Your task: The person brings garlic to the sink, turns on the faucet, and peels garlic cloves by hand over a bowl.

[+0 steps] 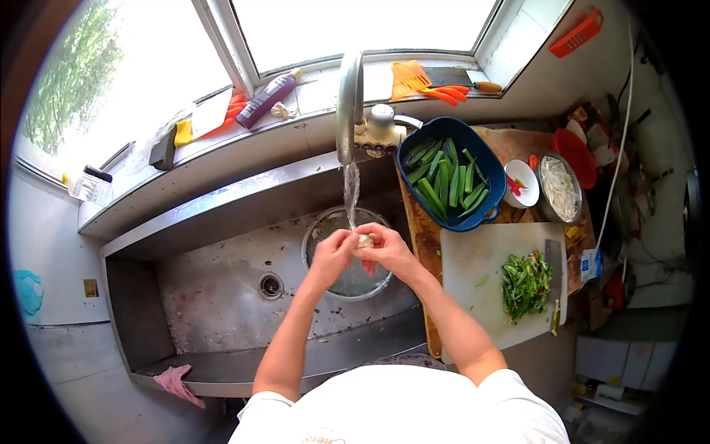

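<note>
A pale piece of garlic is held between my two hands, just under the running water from the tap. My right hand has its fingers curled round the garlic. The closed fingers of my left hand pinch at its left side. Both hands are above a round, clear bowl with water in it, set in the metal sink. Part of the bowl is hidden by my hands and forearms.
Right of the sink, a wooden board bears a blue basket of okra, a white cutting board with chopped greens, and a knife. A garlic bulb and a purple bottle are on the sill. The drain lies left.
</note>
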### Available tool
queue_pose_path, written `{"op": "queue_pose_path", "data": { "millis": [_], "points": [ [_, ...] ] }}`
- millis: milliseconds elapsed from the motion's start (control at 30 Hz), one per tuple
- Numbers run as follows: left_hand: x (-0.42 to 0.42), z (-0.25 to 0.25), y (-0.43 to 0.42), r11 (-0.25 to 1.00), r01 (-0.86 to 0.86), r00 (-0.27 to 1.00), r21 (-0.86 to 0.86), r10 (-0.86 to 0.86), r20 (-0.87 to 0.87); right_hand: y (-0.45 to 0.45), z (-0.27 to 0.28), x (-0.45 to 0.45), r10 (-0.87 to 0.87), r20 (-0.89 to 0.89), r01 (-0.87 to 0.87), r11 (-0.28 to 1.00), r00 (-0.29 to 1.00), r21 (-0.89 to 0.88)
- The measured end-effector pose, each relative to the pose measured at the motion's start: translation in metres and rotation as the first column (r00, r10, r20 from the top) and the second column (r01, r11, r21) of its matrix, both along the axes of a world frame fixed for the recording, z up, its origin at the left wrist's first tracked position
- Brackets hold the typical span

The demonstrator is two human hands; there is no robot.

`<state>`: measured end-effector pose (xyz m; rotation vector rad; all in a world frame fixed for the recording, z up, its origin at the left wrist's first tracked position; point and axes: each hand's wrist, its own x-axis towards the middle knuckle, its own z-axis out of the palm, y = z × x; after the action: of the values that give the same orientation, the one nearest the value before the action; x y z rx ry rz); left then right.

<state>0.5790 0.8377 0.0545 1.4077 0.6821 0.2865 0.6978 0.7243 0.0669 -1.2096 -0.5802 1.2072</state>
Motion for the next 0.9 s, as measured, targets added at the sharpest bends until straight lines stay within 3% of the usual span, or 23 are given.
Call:
{"op": "queue_pose_path", "data": {
  "millis": [67, 167, 200, 233, 267, 367, 467, 567, 600, 667, 700, 800, 900],
  "points": [
    [0.002, 0.003, -0.003, 0.996, 0.022, 1.0, -0.089, -0.023, -0.013, 0.001, 0.005, -0.004, 0.015, -0.005, -0.015, 1.0, 1.0, -0.006],
    [0.007, -0.013, -0.01, 0.998, 0.005, 0.999, 0.069, -0.002, -0.047, 0.002, 0.01, -0.004, -0.074, -0.154, 0.055, 0.99, 0.985, -0.127],
    [0.01, -0.017, -0.017, 0.992, -0.019, 0.997, 0.122, 0.029, -0.076, 0.005, 0.002, -0.008, -0.187, 0.069, 0.196, 0.968, 0.98, -0.159],
    [0.017, -0.027, -0.026, 0.916, -0.085, 0.995, 0.392, 0.098, -0.013, 0.011, -0.013, -0.018, -0.282, 0.289, 0.337, 0.927, 0.915, -0.162],
    [0.019, -0.033, -0.03, 0.913, -0.099, 0.99, 0.397, 0.129, -0.049, 0.017, -0.023, -0.025, -0.353, 0.493, 0.469, 0.873, 0.795, -0.133],
    [0.026, -0.012, -0.033, 0.897, -0.123, 0.974, 0.424, 0.191, -0.123, 0.019, -0.02, -0.029, -0.42, 0.476, 0.545, 0.823, 0.773, -0.159],
    [0.025, -0.009, -0.029, 0.891, -0.062, 0.992, 0.451, 0.105, -0.07, 0.018, -0.026, -0.031, -0.446, 0.45, 0.551, 0.825, 0.774, -0.129],
    [0.023, -0.026, -0.024, 0.891, -0.109, 0.994, 0.44, 0.094, 0.055, 0.02, -0.038, -0.029, -0.451, 0.437, 0.527, 0.847, 0.778, -0.065],
    [0.022, -0.029, -0.024, 0.962, -0.124, 0.989, 0.242, 0.101, 0.107, 0.021, -0.038, -0.028, -0.448, 0.433, 0.514, 0.856, 0.782, -0.043],
    [0.017, -0.035, -0.024, 0.978, -0.116, 0.968, -0.175, 0.151, 0.202, 0.021, -0.033, -0.02, -0.445, 0.037, 0.446, 0.887, 0.895, -0.12],
    [0.018, -0.039, -0.027, 0.988, -0.154, 0.958, -0.028, 0.156, 0.24, 0.023, -0.029, -0.015, -0.424, -0.17, 0.403, 0.904, 0.89, -0.146],
    [0.012, -0.045, -0.023, 0.925, -0.097, 0.956, -0.367, 0.19, 0.225, 0.021, -0.026, 0.0, -0.232, -0.206, 0.204, 0.968, 0.951, -0.148],
    [0.008, -0.046, -0.015, 0.899, 0.001, 0.93, -0.438, 0.161, 0.332, 0.016, -0.02, 0.007, -0.21, -0.414, 0.206, 0.977, 0.886, -0.057]
  ]
}}
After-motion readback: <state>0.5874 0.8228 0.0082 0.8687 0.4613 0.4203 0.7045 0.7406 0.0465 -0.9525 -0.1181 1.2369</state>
